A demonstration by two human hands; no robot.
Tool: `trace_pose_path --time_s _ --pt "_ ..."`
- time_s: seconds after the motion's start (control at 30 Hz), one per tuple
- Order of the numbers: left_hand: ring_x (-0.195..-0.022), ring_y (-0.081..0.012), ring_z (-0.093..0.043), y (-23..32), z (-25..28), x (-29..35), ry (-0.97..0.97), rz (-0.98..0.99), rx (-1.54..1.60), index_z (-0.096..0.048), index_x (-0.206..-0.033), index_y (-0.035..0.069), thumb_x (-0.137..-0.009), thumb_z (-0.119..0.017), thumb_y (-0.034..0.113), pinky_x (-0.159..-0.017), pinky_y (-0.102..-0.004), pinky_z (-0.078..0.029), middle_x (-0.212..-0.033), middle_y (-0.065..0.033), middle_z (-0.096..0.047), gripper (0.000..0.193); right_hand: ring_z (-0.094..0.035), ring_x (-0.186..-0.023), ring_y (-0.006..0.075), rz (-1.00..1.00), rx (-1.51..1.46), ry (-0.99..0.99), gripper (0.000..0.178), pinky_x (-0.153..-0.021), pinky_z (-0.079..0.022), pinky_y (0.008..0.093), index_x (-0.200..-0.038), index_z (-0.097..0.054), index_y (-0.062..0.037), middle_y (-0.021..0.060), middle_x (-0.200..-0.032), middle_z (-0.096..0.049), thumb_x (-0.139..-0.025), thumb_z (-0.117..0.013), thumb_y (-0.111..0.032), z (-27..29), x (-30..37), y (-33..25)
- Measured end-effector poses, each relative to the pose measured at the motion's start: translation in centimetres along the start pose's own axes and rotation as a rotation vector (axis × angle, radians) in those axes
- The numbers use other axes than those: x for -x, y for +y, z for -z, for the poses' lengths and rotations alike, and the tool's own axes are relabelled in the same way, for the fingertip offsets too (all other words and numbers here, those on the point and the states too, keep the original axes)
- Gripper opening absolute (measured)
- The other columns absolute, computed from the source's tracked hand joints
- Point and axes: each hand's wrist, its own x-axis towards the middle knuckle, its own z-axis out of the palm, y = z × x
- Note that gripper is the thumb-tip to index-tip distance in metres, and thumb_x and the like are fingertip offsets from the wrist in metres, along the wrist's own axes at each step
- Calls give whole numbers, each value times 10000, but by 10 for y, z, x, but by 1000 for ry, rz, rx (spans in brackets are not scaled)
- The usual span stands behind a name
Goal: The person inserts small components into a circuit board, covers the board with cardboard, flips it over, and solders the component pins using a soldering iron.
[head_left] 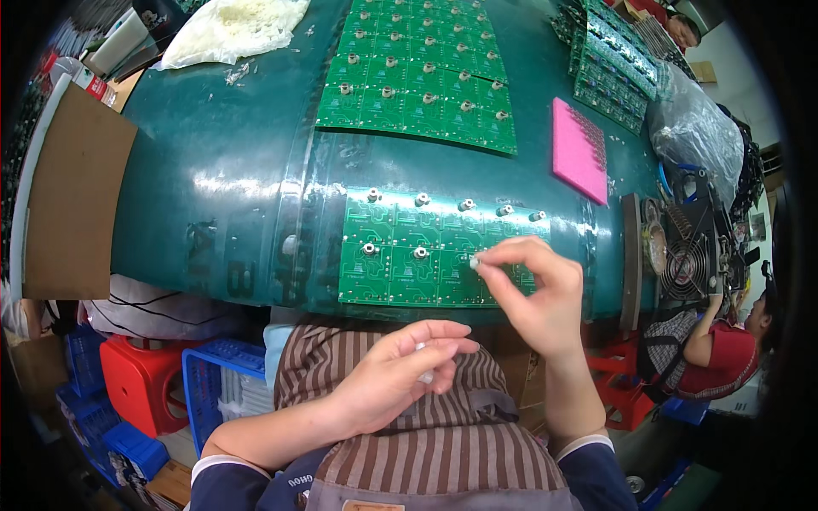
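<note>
A green circuit board panel (366,277) lies flat on the table edge in front of me. Its far row carries several small upright cylindrical components, and two more, such as this component (420,253), stand in the near row at the left. Above the near row, my right hand (537,285) pinches a small whitish part (475,263) between thumb and forefinger, over the board; I cannot tell whether the part touches it. Nearer my lap, my left hand (396,366) is turned palm up with its fingers curled round small white pieces (424,364), mostly hidden.
Another populated green panel (417,119) lies farther back. Right of it are a pink foam block (575,153) with pins and stacked boards (618,72). A white bag of small parts (234,30) sits back left. A fan (688,266) and a co-worker (724,353) are at the right.
</note>
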Motion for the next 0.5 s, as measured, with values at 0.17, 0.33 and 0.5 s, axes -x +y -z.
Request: trace_pose_path --time_s 0.17,0.33,0.5 --pt "-839 -126 -601 -4 8 -1 -28 35 44 -493 -1261 -37 -1008 -449 120 -727 -293 -501 -1255 -211 -577 301 -663 -697 204 -45 103 -85 65 -617 -493 296 -825 -705 -17 92 -762 -686 -761 -718 -24 0 -11 5" --pt "-798 -136 -639 -2 8 0 23 2 0 -506 -1256 -31 -1021 -456 174 -677 -260 -533 -1181 -206 -620 316 -656 -669 206 -71 133 -121 65 -586 -483 299 -825 -693 -21 97 -746 -677 -765 -714 -34 0 -18 1" --pt "-649 -113 -564 5 4 1 56 71 -87 -534 -1213 -13 -1035 -439 251 -534 -231 -445 -1027 -149 -648 332 -654 -664 211 -60 141 -122 62 -581 -483 306 -820 -684 -18 102 -746 -675 -766 -711 -32 -1 -18 1"
